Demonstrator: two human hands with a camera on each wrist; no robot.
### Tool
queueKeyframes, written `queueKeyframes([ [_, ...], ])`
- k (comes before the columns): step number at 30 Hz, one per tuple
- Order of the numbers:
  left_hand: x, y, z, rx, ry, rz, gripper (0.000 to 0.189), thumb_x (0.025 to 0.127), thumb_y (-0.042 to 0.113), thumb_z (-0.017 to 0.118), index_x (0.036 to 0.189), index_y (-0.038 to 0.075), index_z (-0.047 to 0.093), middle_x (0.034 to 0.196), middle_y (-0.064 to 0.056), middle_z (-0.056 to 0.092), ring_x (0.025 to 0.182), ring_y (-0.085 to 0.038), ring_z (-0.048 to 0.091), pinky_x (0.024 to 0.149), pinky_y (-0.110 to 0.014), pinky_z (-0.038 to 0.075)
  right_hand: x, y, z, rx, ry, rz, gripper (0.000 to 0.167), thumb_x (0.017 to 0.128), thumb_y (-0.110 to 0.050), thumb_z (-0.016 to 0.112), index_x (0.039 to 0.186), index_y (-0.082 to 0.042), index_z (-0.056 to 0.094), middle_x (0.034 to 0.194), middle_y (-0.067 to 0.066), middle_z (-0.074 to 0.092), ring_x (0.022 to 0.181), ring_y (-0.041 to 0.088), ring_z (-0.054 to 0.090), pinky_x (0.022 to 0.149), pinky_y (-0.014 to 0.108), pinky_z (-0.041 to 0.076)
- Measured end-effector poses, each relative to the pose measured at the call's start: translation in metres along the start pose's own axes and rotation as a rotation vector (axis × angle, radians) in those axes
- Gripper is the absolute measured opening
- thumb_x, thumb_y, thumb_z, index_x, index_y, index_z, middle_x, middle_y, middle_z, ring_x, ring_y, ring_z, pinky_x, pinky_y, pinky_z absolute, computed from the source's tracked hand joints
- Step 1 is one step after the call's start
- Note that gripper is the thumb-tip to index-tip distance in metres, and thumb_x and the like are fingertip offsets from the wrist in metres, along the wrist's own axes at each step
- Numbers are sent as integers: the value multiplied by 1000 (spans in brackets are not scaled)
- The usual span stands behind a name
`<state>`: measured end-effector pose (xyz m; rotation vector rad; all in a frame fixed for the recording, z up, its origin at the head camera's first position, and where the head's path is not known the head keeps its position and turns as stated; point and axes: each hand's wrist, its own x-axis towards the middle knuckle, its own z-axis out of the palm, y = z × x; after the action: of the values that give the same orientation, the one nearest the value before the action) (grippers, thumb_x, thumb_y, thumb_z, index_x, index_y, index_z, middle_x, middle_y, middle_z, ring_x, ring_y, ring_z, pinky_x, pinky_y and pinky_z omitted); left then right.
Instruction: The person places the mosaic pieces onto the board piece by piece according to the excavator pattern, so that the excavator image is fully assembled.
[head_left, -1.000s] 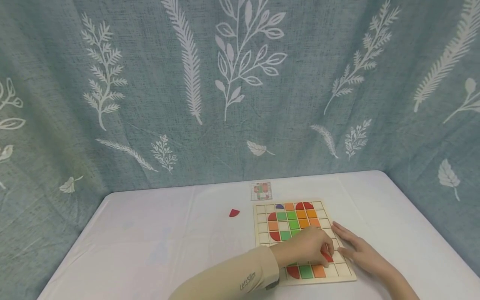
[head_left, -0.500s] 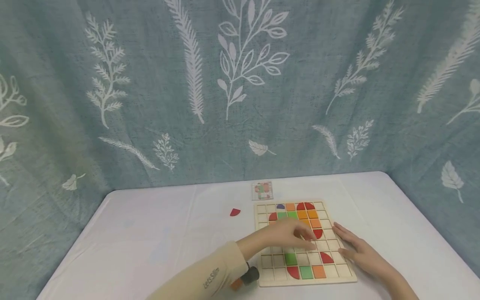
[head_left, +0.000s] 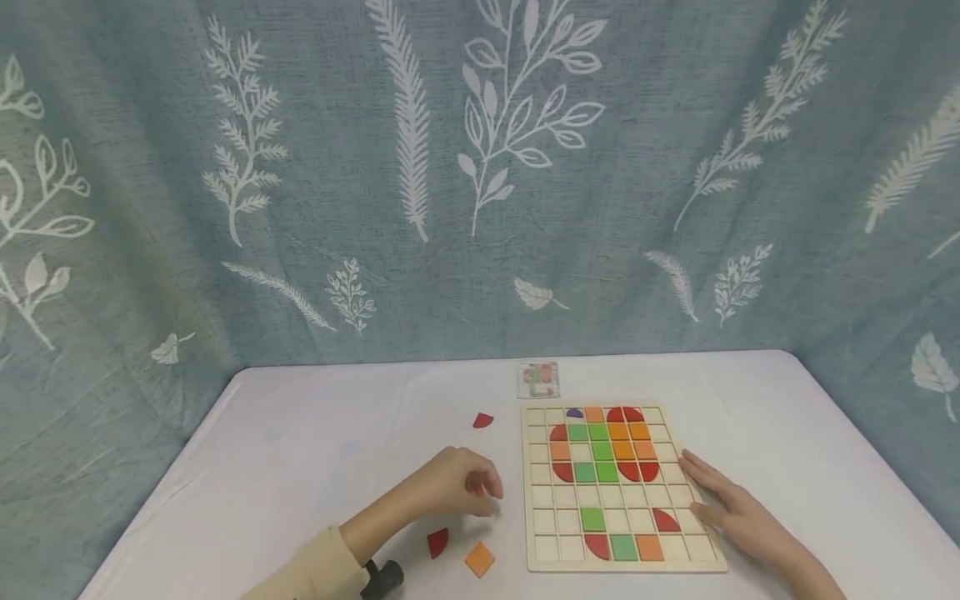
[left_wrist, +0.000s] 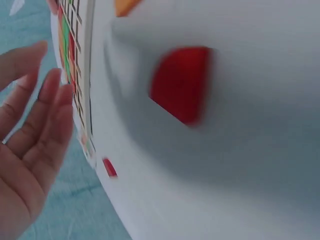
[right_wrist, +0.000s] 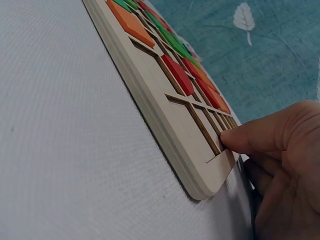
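My left hand [head_left: 456,483] hovers over the white table left of the wooden grid board [head_left: 544,521], fingers loosely bent. Nothing is between its thumb and fingers [left_wrist: 41,125] in the left wrist view. Nearest to it are a red quarter-circle tile [head_left: 438,543] and an orange square tile [head_left: 480,559], both on the table. My right hand [head_left: 738,512] rests at the board's right edge. Its thumb [right_wrist: 250,137] presses on the rim in the right wrist view; the other fingertips are hidden there. Red, green and orange tiles, plus a blue half-round, fill several cells.
Another red quarter-circle tile [head_left: 483,421] lies left of the board's far corner. Behind the board is a small pattern card [head_left: 538,380] with a coloured grid design. A blue-green leaf-print curtain [head_left: 420,317] hangs along the table's back edge.
My left hand lifted off the board, leaving a red quarter tile in a lower-right cell, and moved left over the table. The right hand kept its place. The camera view shifted slightly.
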<state>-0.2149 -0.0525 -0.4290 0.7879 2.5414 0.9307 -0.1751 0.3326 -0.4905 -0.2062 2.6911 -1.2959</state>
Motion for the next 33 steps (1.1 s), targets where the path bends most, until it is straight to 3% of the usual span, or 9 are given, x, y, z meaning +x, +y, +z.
queueKeyframes([
  [4, -26, -8, -6, 39, 26, -49, 16, 68, 6, 76, 75, 14, 65, 72, 9, 59, 70, -10, 51, 61, -24, 43, 0, -1, 0, -1, -3, 10, 66, 85, -28, 59, 141, -4, 34, 151, 18, 18, 133, 46, 10, 102, 65, 9],
  [7, -42, -15, -6, 42, 16, -45, 23, 64, 7, 80, 77, 15, 64, 74, 8, 58, 72, -11, 50, 62, -23, 42, 0, -1, -1, -2, -9, 20, 66, 86, -26, 59, 141, -3, 34, 151, 19, 18, 134, 47, 10, 102, 65, 9],
  [12, -56, -26, 0, 24, 12, -29, 27, 62, 12, 82, 76, 18, 60, 72, 9, 54, 68, -7, 48, 60, -20, 41, -1, 1, 1, 0, -15, 17, 64, 86, -22, 59, 140, -1, 34, 150, 21, 19, 134, 48, 9, 101, 66, 9],
  [25, -60, -35, 14, 19, 42, -17, 27, 65, -2, 73, 75, 17, 57, 67, 11, 51, 63, -2, 44, 57, -19, 39, -1, 3, 1, -17, 5, -30, 62, 86, -20, 59, 139, 0, 35, 148, 23, 21, 131, 49, 13, 101, 66, 12],
  [29, -58, -29, 14, 53, 40, 9, 26, 66, -4, 68, 76, 19, 59, 65, 13, 51, 63, -1, 44, 58, -18, 39, 0, 2, 0, -7, 3, -37, 62, 86, -20, 59, 139, 1, 35, 149, 23, 20, 132, 48, 12, 101, 66, 12],
  [33, -49, -16, 16, 96, 55, 35, 23, 68, 3, 73, 75, 20, 60, 66, 15, 52, 65, -2, 46, 60, -18, 40, 0, 1, 0, -6, -1, -28, 62, 86, -19, 59, 140, 1, 35, 149, 23, 20, 132, 48, 12, 101, 66, 11],
])
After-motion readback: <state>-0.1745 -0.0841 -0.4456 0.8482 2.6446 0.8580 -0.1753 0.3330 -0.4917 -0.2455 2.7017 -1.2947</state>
